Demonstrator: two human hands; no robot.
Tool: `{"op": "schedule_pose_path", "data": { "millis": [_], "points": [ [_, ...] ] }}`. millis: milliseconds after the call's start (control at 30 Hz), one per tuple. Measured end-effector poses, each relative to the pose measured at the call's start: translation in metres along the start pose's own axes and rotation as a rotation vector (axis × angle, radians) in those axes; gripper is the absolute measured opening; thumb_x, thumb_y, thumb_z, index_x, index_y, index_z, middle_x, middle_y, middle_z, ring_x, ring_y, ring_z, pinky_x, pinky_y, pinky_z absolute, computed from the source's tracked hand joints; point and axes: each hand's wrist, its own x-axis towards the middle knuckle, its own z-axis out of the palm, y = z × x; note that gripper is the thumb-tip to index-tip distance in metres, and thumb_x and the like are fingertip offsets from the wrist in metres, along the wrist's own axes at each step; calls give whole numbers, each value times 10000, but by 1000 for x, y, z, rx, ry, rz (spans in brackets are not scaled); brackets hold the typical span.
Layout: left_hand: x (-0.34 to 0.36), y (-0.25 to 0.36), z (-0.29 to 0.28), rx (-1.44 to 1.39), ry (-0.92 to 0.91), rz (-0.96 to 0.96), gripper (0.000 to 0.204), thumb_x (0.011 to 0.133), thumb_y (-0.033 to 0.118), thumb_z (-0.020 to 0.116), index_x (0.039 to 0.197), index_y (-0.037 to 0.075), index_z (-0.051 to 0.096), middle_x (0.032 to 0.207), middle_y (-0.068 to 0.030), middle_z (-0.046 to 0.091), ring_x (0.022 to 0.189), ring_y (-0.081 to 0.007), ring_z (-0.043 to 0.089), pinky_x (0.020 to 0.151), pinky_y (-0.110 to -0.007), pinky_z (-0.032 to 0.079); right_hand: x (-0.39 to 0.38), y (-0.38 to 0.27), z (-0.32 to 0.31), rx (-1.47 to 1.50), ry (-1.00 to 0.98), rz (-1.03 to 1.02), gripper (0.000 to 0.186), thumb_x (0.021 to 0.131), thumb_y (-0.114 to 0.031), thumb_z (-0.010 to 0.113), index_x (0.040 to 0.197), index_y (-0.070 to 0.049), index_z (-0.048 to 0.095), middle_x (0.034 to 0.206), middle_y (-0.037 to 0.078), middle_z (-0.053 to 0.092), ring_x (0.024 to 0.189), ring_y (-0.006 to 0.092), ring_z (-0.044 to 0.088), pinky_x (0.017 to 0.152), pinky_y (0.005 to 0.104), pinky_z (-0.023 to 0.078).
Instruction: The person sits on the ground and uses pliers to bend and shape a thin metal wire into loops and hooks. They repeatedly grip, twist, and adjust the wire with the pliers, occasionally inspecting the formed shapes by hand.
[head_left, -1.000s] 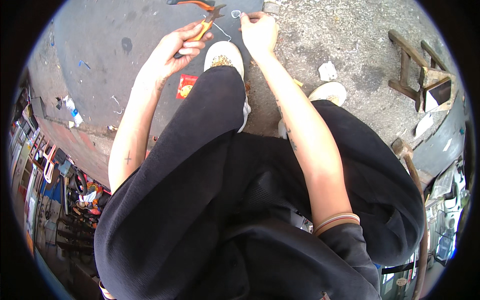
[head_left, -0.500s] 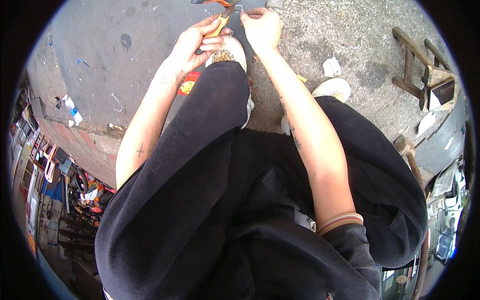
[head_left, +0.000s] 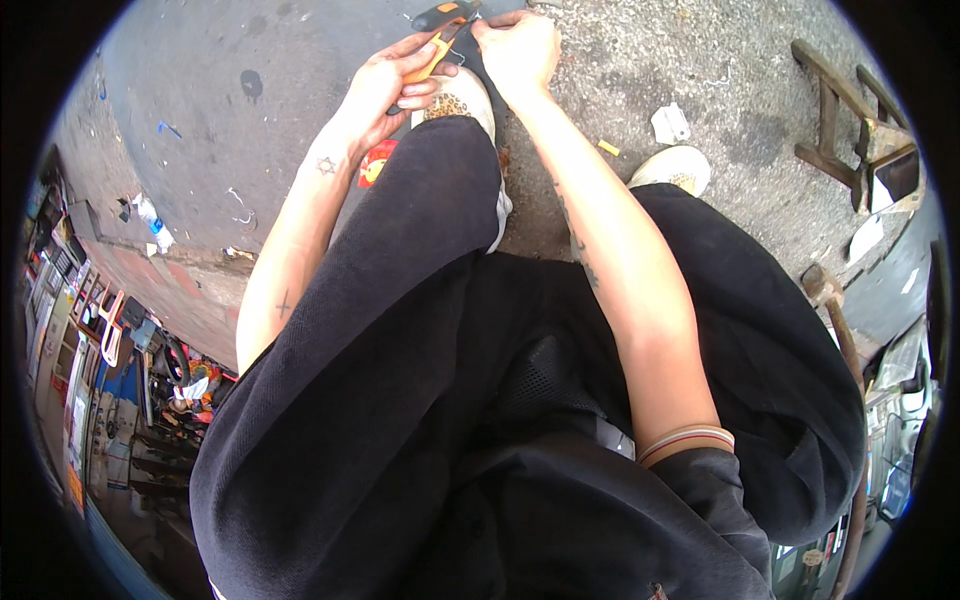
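Note:
My left hand is closed around the orange-and-black handle of a pair of pliers, at the top of the view. A second black-and-orange handle sticks out above my fingers, apart from the first. Right beside the jaws, my right hand pinches thumb and fingers together on a thin piece of pale wire, mostly hidden at the fingertips. Below the pliers is my left shoe, pale with a spotted pattern. A red packet shows beside my left wrist.
A dark flat sheet covers the ground at left, with wire scraps and a crumpled plastic wrapper on it. To the right are a white scrap, a wooden stool on its side and a hammer. Clutter lies far left.
The black-and-orange handle has swung down and right, nearer my left fingers. My right fingertips have moved slightly left towards the jaws, and the wire loop seen before is now mostly hidden.

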Motion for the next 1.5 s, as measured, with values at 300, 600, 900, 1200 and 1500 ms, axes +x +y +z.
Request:
{"op": "schedule_pose_path", "data": {
  "millis": [300, 600, 900, 1200, 1500],
  "points": [
    [1, -2, -6, 230, 65, 5, 313, 1059, 223, 523, 1301, 27, 555, 949, -66, 630, 612, -29, 361, 472, -161, 297, -1, -9, 8, -28, 111, 21, 273, 813, -239, 767, 906, 12, 716, 799, 187, 715, 772, 333, 708, 748, 415, 548],
    [0, -7, 6, 164, 184, 4, 459, 1023, 47, 436, 1482, 37, 435, 901, -84, 659, 587, -38, 393, 464, -170, 323, -20, -63, -18, -44, 215, -264, 266, 947, -195, 625, 1070, 39, 599, 928, 180, 654, 659, 251, 650, 654, 356, 546],
    [-2, -21, 22, 98, 194, 96, 395, 1048, 197, 531, 1429, 91, 532, 820, -8, 678, 542, 8, 449, 464, -159, 397, 12, -11, -41, 52, -112, -204, 322, 837, -40, 713, 1148, 11, 647, 1036, 118, 689, 869, 182, 690, 744, 305, 563],
    [-6, -14, 24, -20, 200, 55, 429, 1052, 199, 531, 1450, 42, 491, 731, 61, 456, 554, -24, 339, 471, -192, 288, -15, -15, 0, 83, 23, -129, 169, 885, -40, 693, 994, 90, 695, 856, 142, 724, 718, 175, 705, 676, 288, 566],
    [-3, 0, 11, 332, 201, 41, 391, 1048, 219, 516, 1410, 76, 555, 828, -37, 679, 634, -75, 532, 602, -249, 450, -29, -59, -19, 127, 103, 231, 452, 1027, -287, 582, 1301, 61, 492, 775, 119, 677, 603, 131, 611, 602, 279, 520]
  ]
}}
